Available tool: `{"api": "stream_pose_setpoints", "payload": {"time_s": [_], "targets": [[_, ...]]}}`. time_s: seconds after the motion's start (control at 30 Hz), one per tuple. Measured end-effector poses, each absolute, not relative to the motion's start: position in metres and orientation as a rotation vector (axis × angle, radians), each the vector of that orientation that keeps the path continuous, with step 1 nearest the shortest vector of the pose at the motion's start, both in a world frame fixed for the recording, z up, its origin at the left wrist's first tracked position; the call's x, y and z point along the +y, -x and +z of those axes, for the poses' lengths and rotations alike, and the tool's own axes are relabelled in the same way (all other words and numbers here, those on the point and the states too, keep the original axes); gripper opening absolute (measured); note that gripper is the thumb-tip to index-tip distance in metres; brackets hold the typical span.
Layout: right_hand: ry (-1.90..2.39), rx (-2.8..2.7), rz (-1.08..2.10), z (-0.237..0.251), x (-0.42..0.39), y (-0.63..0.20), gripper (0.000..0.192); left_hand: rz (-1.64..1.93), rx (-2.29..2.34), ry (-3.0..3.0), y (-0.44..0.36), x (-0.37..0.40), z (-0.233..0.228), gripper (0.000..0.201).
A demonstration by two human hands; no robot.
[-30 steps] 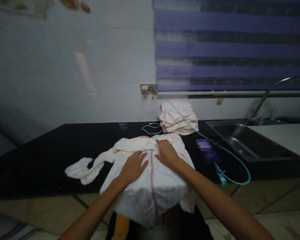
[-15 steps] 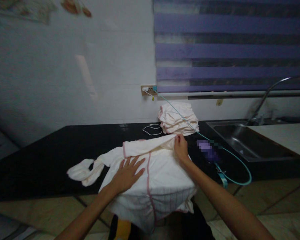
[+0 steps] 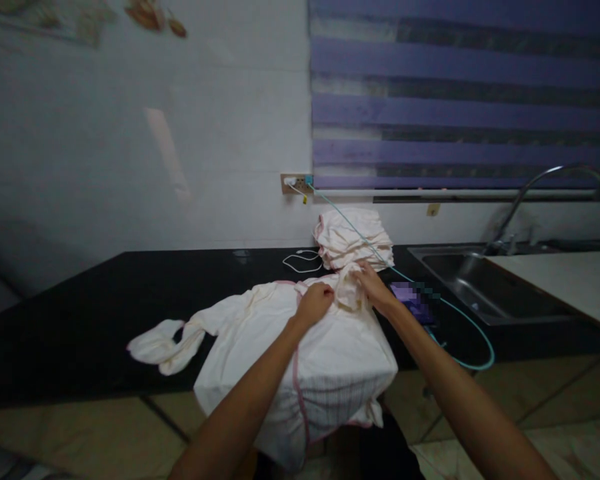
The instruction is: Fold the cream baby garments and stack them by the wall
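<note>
**Garment collar pinched at far edge of counter**

Garment [image 3: 300,347], cream with pink piping, lies spread on the black counter [image 3: 80,307], its lower part hanging over the near edge and one sleeve [image 3: 163,343] trailing to the left. Left hand [image 3: 314,303] is closed on the fabric at the neckline; right hand [image 3: 374,285] pinches a bunched bit of cloth just beside it, fingers together on the material. Folded stack [image 3: 353,239] of similar cream cloth sits just behind, against the wall. Teal cable [image 3: 460,320] runs from the wall socket [image 3: 296,181] across the stack and loops near the sink [image 3: 485,287].

Judgement on technique: keep both pinches level and draw the top edge taut, so the piping stays straight; keep the cloth off the cable.

Change from half a second earlier: left hand then lay flat and open on the garment's middle, now it has moved up to the neckline and shut. Right hand has shifted slightly farther and gathered cloth. Top edge, then a neat fold, is now bunched.
</note>
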State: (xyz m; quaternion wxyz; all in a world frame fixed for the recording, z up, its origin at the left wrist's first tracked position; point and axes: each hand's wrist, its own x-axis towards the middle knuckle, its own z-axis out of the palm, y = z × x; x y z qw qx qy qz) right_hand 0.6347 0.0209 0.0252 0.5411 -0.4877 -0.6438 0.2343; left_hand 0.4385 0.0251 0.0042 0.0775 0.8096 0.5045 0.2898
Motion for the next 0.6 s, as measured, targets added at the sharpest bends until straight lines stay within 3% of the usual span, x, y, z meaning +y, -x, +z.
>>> {"api": "stream_pose_setpoints", "payload": {"time_s": [0.1, 0.17, 0.3, 0.43, 0.6], "targets": [[1.062, -1.826, 0.684, 0.036, 0.005, -0.665, 0.058, 1.035, 1.581, -2.305, -0.438, 0.035, 0.0, 0.036], [1.126, -1.971, 0.532, 0.045, -0.002, -0.687, 0.067, 1.114, 1.682, -2.219, -0.431, 0.04, -0.002, 0.034], [1.444, -1.981, 0.121, 0.062, -0.005, -0.718, 0.031, 1.092, 1.764, -2.18, -0.426, 0.043, -0.009, 0.033], [1.49, -1.609, -0.08, 0.071, -0.001, -0.735, 0.004, 0.963, 1.755, -2.266, -0.433, 0.045, -0.014, 0.045], [1.264, -0.984, 0.216, 0.071, 0.009, -0.749, 0.011, 0.81, 1.759, -2.396, -0.438, 0.046, -0.018, 0.045]]}}
